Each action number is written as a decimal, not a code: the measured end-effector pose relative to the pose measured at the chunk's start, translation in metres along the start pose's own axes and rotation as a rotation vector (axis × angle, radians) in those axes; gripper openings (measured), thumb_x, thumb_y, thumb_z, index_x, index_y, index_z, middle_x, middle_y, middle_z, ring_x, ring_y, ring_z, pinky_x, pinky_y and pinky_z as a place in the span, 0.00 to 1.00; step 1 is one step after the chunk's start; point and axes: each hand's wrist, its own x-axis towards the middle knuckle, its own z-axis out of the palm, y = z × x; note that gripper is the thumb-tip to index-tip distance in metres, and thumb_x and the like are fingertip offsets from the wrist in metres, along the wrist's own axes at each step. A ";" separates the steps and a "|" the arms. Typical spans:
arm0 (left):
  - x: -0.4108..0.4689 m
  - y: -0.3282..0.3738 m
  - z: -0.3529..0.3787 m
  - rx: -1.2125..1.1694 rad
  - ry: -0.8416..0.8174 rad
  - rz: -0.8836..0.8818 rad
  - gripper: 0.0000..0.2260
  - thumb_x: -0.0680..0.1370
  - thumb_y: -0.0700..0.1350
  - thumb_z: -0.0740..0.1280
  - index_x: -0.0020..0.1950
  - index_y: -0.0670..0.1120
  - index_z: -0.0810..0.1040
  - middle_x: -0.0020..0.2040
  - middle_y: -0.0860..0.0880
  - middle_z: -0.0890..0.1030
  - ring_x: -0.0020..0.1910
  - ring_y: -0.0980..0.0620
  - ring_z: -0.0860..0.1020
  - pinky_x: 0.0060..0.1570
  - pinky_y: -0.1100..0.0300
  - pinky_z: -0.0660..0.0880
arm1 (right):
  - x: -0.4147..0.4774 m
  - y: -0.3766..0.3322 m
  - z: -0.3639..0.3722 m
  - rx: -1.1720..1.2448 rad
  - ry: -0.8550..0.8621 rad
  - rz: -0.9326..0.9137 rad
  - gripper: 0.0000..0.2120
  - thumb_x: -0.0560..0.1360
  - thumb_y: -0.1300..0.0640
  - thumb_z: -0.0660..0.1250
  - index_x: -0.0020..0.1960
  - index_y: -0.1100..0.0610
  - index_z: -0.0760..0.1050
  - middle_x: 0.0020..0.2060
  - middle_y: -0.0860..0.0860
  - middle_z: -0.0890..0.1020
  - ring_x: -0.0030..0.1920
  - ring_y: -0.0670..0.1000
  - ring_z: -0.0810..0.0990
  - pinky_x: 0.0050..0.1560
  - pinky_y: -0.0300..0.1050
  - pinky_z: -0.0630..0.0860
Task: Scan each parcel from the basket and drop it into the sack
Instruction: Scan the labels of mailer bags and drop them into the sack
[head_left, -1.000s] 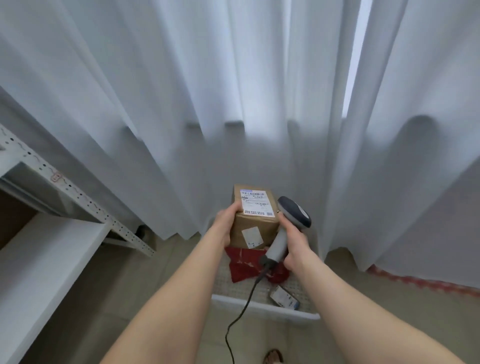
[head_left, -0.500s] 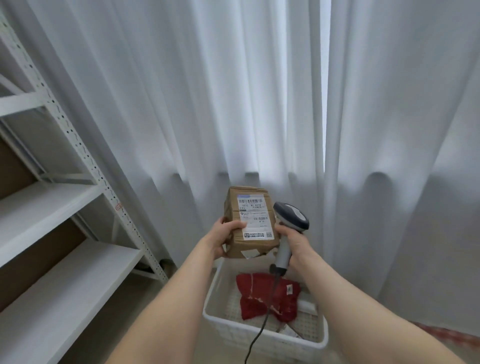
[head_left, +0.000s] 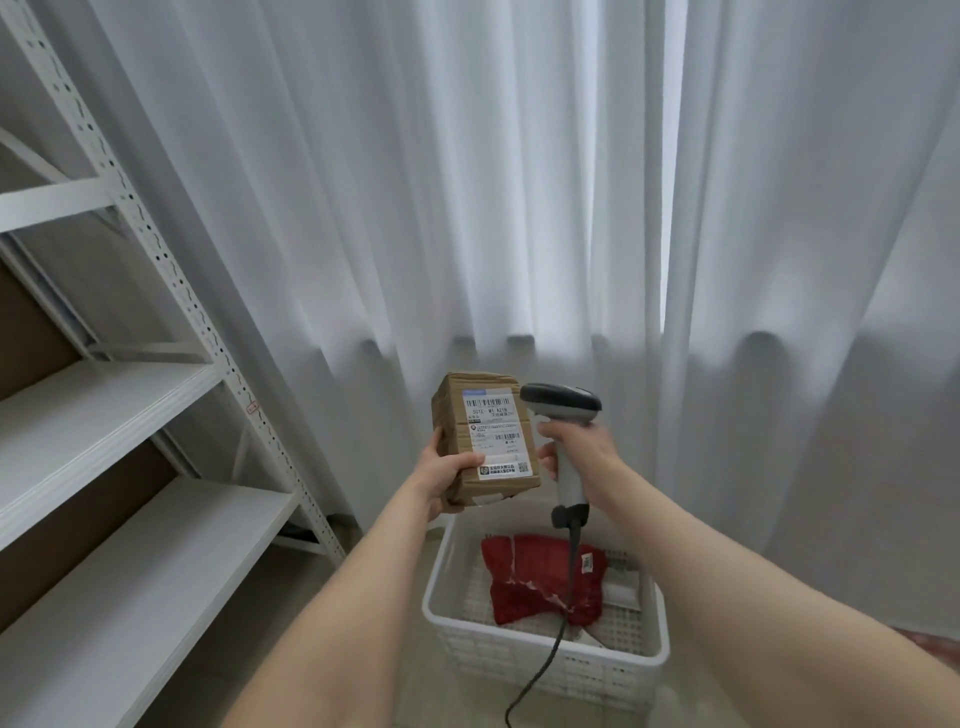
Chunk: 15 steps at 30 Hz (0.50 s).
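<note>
While the left grip (head_left: 448, 477) clamps the parcel (head_left: 488, 436), the right grip (head_left: 582, 451) clamps the scanner (head_left: 561, 404) just beside it.

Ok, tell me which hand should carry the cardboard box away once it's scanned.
Left, probably. The left hand grips the cardboard box by its lower end; the right hand is full, wrapped round the handle of the scanner.

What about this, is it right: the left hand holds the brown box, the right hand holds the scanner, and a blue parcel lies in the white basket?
Not quite: the parcel in the white basket is red, not blue, as the head view shows. The rest holds: the left hand holds the brown box and the right hand holds the scanner.
</note>
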 end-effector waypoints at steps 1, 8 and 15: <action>0.001 -0.002 -0.006 -0.002 -0.002 -0.001 0.33 0.74 0.38 0.71 0.73 0.57 0.61 0.49 0.51 0.79 0.44 0.49 0.79 0.43 0.51 0.76 | -0.004 -0.001 0.007 -0.019 -0.020 0.008 0.02 0.75 0.66 0.66 0.47 0.64 0.76 0.29 0.58 0.77 0.25 0.52 0.73 0.28 0.42 0.71; 0.009 -0.015 -0.030 -0.022 -0.049 -0.019 0.30 0.75 0.37 0.69 0.72 0.56 0.63 0.49 0.49 0.80 0.44 0.47 0.79 0.47 0.46 0.75 | -0.014 -0.003 0.042 -0.120 -0.065 0.058 0.08 0.74 0.64 0.66 0.52 0.66 0.75 0.27 0.57 0.78 0.24 0.51 0.73 0.28 0.42 0.71; 0.018 -0.022 -0.043 -0.056 -0.077 -0.038 0.28 0.75 0.38 0.69 0.71 0.56 0.64 0.55 0.46 0.80 0.47 0.45 0.79 0.50 0.43 0.75 | -0.017 -0.004 0.057 -0.155 -0.032 0.059 0.08 0.73 0.65 0.65 0.52 0.66 0.75 0.27 0.56 0.76 0.23 0.51 0.71 0.26 0.41 0.70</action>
